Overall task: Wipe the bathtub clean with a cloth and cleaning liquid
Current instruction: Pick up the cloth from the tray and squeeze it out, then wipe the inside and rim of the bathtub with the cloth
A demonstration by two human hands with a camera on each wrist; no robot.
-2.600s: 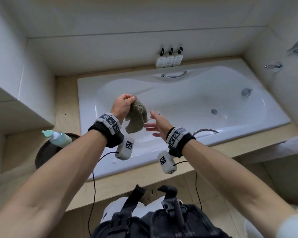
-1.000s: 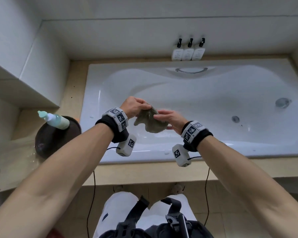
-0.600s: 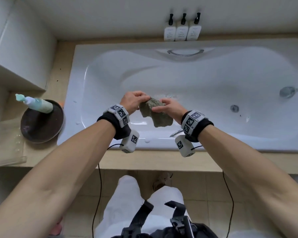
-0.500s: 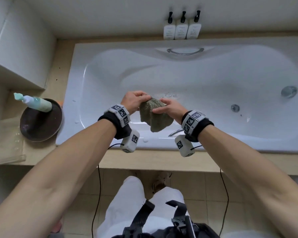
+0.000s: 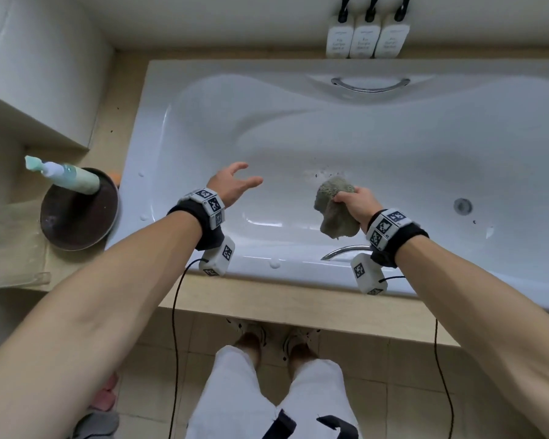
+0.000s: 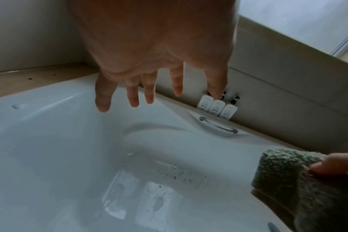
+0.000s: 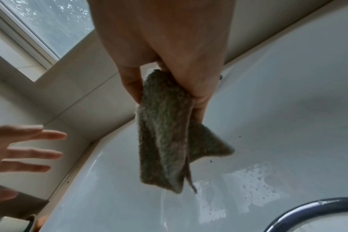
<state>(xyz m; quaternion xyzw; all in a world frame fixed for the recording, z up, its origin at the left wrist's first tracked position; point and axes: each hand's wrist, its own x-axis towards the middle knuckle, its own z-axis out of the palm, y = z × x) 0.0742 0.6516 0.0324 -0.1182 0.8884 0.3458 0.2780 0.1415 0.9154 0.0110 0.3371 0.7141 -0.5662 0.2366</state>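
The right hand [image 5: 351,201] grips a grey-green terry cloth [image 5: 335,210], thumb and curled fingers pinching its upper fold while the rest hangs loose below the palm; the right wrist view shows the cloth [image 7: 165,135] folded on itself with one corner flaring out to the side. The left hand [image 5: 232,185] holds nothing, its fingers [image 6: 133,94] spread and nearly straight, palm down over the tub.

Half a second ago both hands pinched the cloth together at the middle of the near side; now the left hand has let go and drawn away to the left, and the cloth hangs from the right hand alone, carried a little to the right.

Below both hands lies the white bathtub [image 5: 203,128]. Dark specks [image 5: 322,172] sit on its floor just beyond the cloth, with wet patches [image 6: 155,202] beneath the left hand. The drain [image 5: 462,205] lies well to the right of the right hand. A chrome grab handle [image 5: 346,250] on the near rim sits just under the right wrist, and another [image 5: 370,85] sits on the far rim. Past that stand three white pump bottles [image 5: 365,39] against the wall. Left of the left hand, outside the tub on the beige surface [image 5: 76,270], a pale green cleaning bottle [image 5: 64,175] lies tilted on a dark round dish [image 5: 76,226].
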